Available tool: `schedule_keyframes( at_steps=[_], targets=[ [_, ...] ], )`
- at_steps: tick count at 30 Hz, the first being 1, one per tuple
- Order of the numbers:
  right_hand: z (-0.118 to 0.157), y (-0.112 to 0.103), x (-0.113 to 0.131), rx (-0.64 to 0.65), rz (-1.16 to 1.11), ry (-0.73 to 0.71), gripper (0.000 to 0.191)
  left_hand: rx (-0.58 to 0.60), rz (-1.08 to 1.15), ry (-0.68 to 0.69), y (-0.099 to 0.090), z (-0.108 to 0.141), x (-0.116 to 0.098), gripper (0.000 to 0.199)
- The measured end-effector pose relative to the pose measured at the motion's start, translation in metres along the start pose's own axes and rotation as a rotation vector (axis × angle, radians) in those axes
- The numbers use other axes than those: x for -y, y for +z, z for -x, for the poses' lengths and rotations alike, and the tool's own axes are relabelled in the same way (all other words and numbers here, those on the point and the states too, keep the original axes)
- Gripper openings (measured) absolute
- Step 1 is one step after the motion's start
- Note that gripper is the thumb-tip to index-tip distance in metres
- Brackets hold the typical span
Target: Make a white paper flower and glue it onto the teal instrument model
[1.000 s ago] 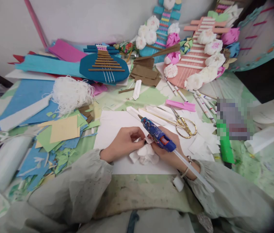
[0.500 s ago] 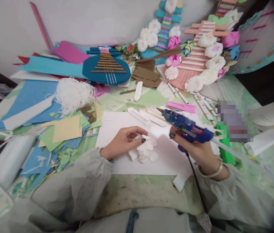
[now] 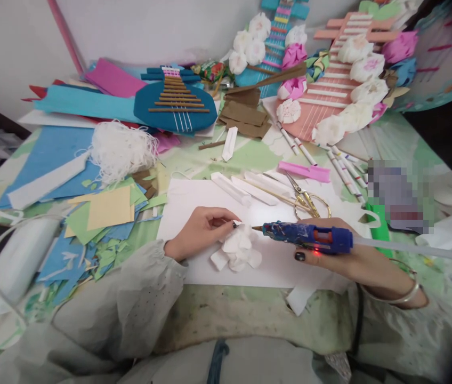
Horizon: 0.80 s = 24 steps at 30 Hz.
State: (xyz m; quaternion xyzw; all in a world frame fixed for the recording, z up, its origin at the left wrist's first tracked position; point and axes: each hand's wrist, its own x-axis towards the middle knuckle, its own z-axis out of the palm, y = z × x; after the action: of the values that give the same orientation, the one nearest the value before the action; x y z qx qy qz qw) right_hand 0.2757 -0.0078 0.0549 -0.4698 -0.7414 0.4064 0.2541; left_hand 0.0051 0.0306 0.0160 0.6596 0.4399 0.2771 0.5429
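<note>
My right hand [image 3: 325, 256] is wrapped round a blue hot glue gun [image 3: 306, 236], its red light lit and a clear glue stick [image 3: 405, 248] sticking out of the back. The nozzle points left, close to a small white paper piece [image 3: 237, 224] pinched between the thumb and fingers of my left hand [image 3: 204, 232]. Below that pinch, several cut white paper pieces [image 3: 242, 253] lie heaped on a white sheet [image 3: 194, 194]. Whether the nozzle touches the paper cannot be made out.
Gold-handled scissors [image 3: 308, 200] and folded white paper strips [image 3: 232, 189] lie beyond my hands. Paper scraps [image 3: 110, 208] and a tangle of white string [image 3: 120, 149] are on the left. Markers [image 3: 344, 173] lie right. Paper-flowered instrument shapes [image 3: 325, 96] stand behind.
The glue gun has swung down and level, its nozzle now near the paper at my left hand. The scissors behind it have come into view. My left fingers have closed on a paper piece.
</note>
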Motion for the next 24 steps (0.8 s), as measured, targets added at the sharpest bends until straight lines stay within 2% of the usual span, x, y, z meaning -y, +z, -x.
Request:
schedule_keyframes(
  at_steps=[4,10,24],
  targets=[
    [-0.003,0.004,0.009,0.023,-0.01,0.014,0.016,-0.028,-0.021,0.013,0.0,0.001,0.002,0.021],
    [-0.008,0.011,0.013,0.139,-0.031,0.092,0.019,-0.024,-0.003,0.035,0.002,0.002,0.003,0.021],
    [-0.013,0.021,0.012,0.168,0.102,0.054,0.023,-0.008,-0.022,0.063,0.002,0.002,0.002,0.022]
  ],
)
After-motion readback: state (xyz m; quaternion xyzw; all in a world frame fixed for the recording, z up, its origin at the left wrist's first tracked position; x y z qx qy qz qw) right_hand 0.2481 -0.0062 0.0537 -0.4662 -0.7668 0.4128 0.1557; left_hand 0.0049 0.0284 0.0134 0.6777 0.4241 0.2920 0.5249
